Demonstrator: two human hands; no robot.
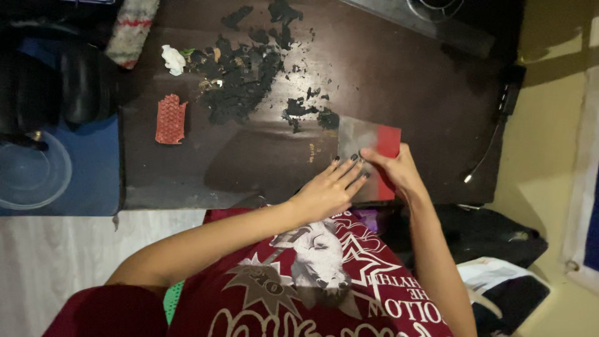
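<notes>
A wide scraper with a grey metal blade (354, 134) and a red handle (389, 142) lies flat on the dark brown tabletop (399, 81). My right hand (399, 171) grips the red handle from the near side. My left hand (329, 189) lies flat with its fingers stretched out, and the dark-nailed fingertips press on the blade's near edge. Beyond the blade, black flakes (240, 81) peeled from the surface are heaped and scattered over the table.
A red mesh scrap (170, 118) and a crumpled white bit (173, 59) lie left of the flakes. A striped roll (131, 28) sits at the far left corner. A clear round lid (31, 171) rests on a blue surface. A black bag (493, 234) and a thin cable (483, 159) are at right.
</notes>
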